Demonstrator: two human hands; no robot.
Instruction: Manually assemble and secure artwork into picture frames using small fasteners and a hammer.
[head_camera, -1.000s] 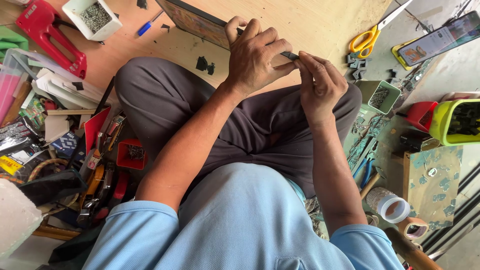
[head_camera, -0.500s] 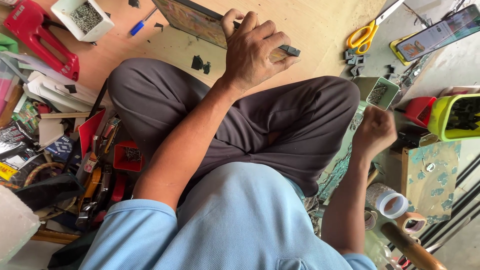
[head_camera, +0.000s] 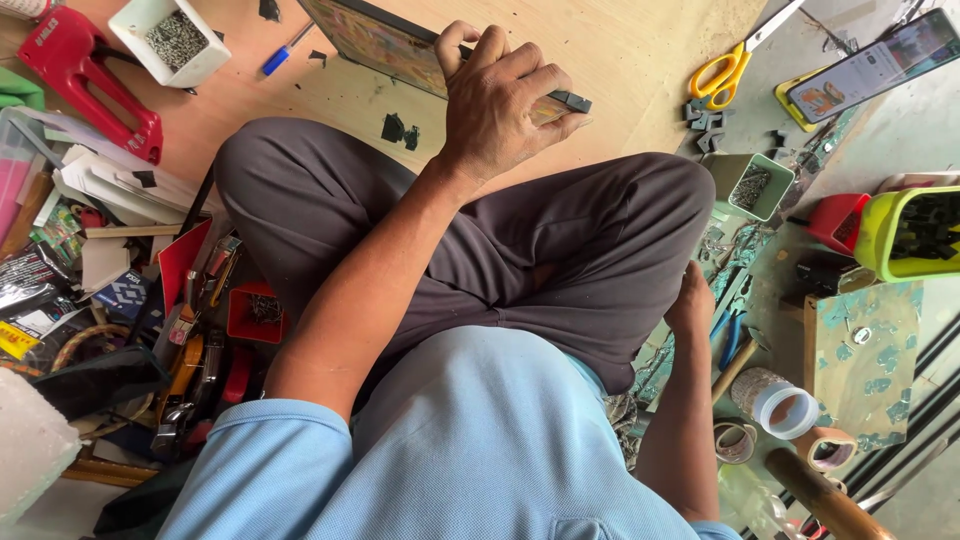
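Left hand: the left hand (head_camera: 500, 95) is closed over the near edge of a flat dark-framed picture panel (head_camera: 385, 45), fingers curled on top, and pinches a small black plastic clip (head_camera: 572, 101) against that edge with the thumb.
Right hand: the right hand (head_camera: 692, 300) is down beside the right knee among the tools; its fingers are hidden behind the leg, so whether it is open or closed cannot be told.
Work piece: the panel lies flat on the pale wooden board (head_camera: 620, 50), just beyond the crossed legs in grey trousers (head_camera: 560, 240).
Loose parts: more black clips (head_camera: 400, 128) lie on the board near the panel.
Right side: blue-handled pliers (head_camera: 728, 340), rolls of tape (head_camera: 785, 405) and a small green tub of fasteners (head_camera: 748, 185) sit close to the right hand.
Further out: yellow-handled scissors (head_camera: 735, 60), a red staple gun (head_camera: 75, 70) and a white tub of staples (head_camera: 170, 38).
Judgement: the clip should sit square on the frame, the left hand pressing the panel flat so that it cannot slide, thumb kept off the fixing spot.
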